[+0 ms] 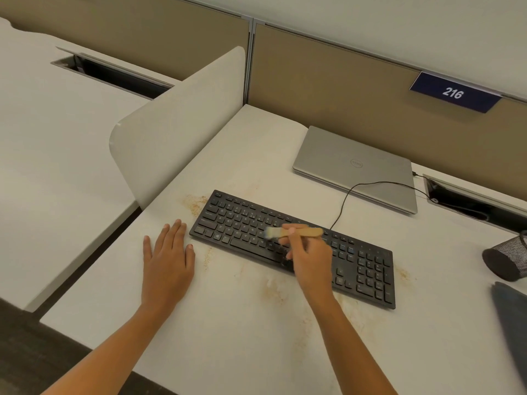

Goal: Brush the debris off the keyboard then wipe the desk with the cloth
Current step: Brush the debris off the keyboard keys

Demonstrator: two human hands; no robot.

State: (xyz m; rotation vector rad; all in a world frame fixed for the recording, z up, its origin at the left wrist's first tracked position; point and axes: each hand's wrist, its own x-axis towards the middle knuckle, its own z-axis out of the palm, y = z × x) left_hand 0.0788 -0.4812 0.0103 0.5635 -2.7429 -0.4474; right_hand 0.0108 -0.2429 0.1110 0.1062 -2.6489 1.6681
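The fingers of the right hand are curled round the wooden handle of a small brush. Its pale bristles are pointed toward 9 o'clock and held over the middle keys of the black keyboard. The left hand is laid flat on the white desk, fingers straight, just beside the keyboard's 9 o'clock end. Tan debris is scattered at the keyboard's 10, 6 and 3 o'clock sides. A dark grey cloth is seen at the desk's 3 o'clock edge. Just beyond it a black mesh pen cup is tilted over; its contents cannot be told. A closed silver laptop lies at 1 o'clock.
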